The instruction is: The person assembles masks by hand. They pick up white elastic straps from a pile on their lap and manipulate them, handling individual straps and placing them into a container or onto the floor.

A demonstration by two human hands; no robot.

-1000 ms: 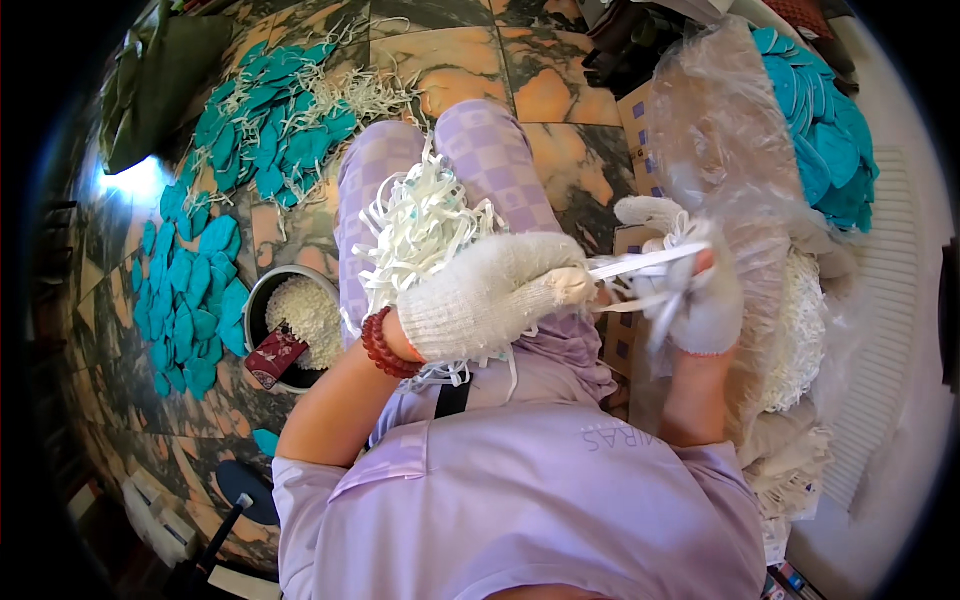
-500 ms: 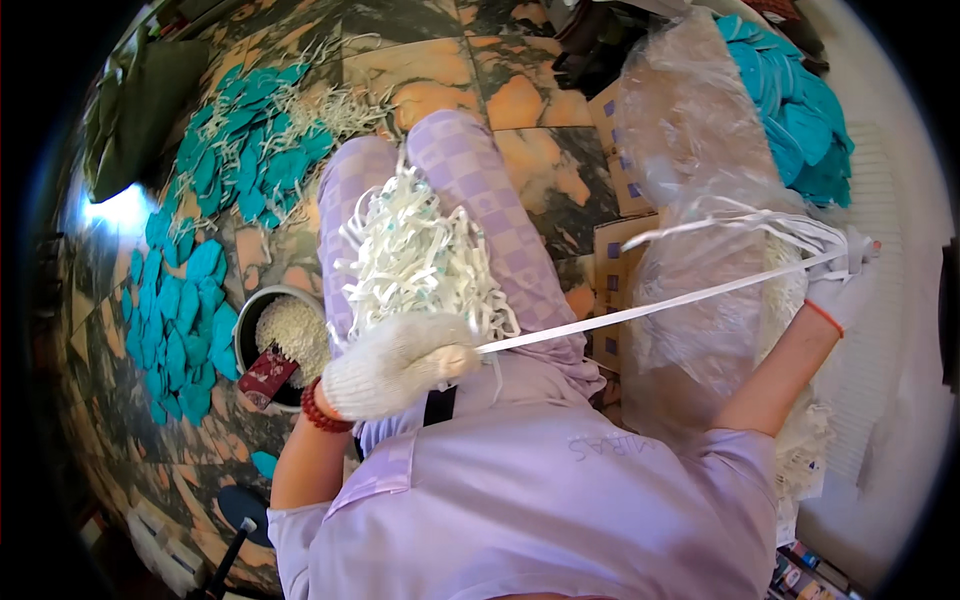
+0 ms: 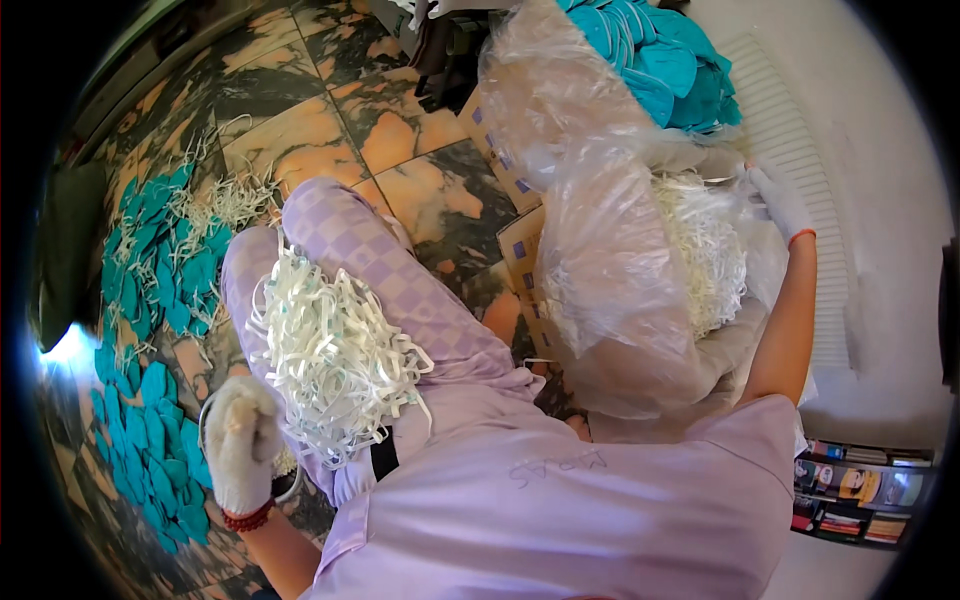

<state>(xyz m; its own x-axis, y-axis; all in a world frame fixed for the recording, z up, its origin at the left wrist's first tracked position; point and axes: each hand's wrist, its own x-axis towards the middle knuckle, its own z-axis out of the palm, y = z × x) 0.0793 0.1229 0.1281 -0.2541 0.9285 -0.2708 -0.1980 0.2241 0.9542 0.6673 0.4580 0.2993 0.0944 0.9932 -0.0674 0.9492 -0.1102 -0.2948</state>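
My left hand (image 3: 240, 445), in a white knit glove, is closed beside my left thigh; whatever its curled fingers may hold is hidden. A heap of narrow white strips (image 3: 335, 360) lies across my lap. Far to the right, my right hand (image 3: 782, 200), also gloved, reaches over a clear plastic bag (image 3: 615, 280) with its fingers stretched out. More white strips (image 3: 705, 250) fill the bag's opening beside that hand. Behind my left hand, a bowl (image 3: 292, 488) is mostly covered, only bits of its rim showing.
Teal fabric pieces (image 3: 150, 450) spread over the marble-patterned floor at left, with loose pale strips (image 3: 225, 195) farther off. A stack of teal pieces (image 3: 665, 65) sits in plastic at the far right. Cardboard boxes (image 3: 522, 255) stand beside the bag. Shelves (image 3: 860, 490) are low right.
The long strip stretched between my hands is gone, and the bunch has left my right hand, which has opened over the bag. My left hand has moved off my lap. The view has turned right.
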